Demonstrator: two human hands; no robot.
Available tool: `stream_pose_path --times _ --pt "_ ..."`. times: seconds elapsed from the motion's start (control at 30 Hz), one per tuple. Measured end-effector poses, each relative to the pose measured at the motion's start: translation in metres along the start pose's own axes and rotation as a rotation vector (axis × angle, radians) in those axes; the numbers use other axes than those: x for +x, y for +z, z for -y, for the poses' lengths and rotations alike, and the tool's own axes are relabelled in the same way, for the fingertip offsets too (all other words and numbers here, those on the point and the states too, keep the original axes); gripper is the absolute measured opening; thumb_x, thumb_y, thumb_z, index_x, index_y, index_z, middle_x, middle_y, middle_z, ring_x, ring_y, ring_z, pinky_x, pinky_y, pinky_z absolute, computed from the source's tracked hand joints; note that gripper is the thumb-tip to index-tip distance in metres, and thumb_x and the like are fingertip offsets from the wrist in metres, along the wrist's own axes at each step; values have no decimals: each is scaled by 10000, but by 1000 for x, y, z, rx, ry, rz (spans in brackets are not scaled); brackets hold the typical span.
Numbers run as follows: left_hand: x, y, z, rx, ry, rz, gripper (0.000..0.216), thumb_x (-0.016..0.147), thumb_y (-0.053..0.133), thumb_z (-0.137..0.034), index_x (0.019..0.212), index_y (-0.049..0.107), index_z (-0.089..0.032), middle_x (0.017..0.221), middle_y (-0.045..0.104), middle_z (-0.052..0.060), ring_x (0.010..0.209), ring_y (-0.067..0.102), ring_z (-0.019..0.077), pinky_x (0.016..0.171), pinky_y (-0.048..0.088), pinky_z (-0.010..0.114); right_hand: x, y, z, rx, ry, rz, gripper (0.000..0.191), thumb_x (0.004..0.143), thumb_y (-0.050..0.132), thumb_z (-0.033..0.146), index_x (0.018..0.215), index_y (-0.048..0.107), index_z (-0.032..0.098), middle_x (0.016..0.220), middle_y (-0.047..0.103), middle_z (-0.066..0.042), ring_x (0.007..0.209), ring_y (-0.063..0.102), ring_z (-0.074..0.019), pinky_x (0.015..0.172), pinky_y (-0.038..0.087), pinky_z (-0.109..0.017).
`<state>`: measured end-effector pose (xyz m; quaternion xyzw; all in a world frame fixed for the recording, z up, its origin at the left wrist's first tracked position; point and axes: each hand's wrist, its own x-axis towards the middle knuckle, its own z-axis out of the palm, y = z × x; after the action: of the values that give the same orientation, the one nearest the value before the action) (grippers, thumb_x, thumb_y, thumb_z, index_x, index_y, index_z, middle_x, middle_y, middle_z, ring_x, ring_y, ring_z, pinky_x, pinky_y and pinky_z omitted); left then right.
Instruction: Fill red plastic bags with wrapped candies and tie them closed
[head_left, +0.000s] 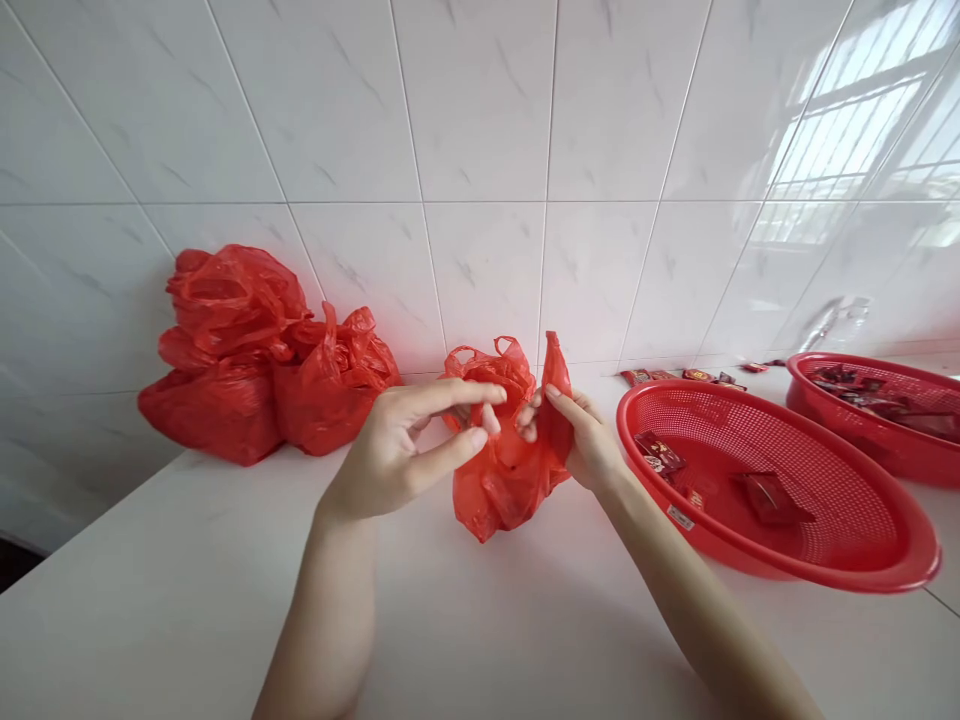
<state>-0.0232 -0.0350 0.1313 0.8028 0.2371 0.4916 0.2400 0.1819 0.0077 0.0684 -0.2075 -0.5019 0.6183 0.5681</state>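
Observation:
A small red plastic bag (504,480) stands on the white counter (187,610) at the middle, its handles up. My left hand (401,450) pinches one handle of the bag between thumb and fingers. My right hand (581,435) grips the other handle on the bag's right side. Both hands hold the bag's mouth just above the counter.
Several filled red plastic bags (255,360) are piled against the tiled wall at the left. A red mesh basket (780,500) with a few small red packets sits to the right, a second red basket (877,410) behind it. Loose packets (675,376) lie by the wall.

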Motion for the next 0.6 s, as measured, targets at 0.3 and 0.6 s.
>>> stream_pose_path --times 0.3,0.6 --pt "4 3 8 -99 -15 53 247 867 660 -156 1093 725 -232 878 749 42 844 707 182 753 601 311 -18 11 13 -446 146 211 109 879 539 225 931 631 195 543 463 80 491 402 -84 484 306 -227" --pt "13 21 25 -24 -94 107 253 907 638 -239 1153 695 -233 1113 705 75 891 680 165 814 598 307 -22 7 18 -232 255 439 62 765 565 182 801 615 170 547 527 64 454 389 -66 439 242 -220"
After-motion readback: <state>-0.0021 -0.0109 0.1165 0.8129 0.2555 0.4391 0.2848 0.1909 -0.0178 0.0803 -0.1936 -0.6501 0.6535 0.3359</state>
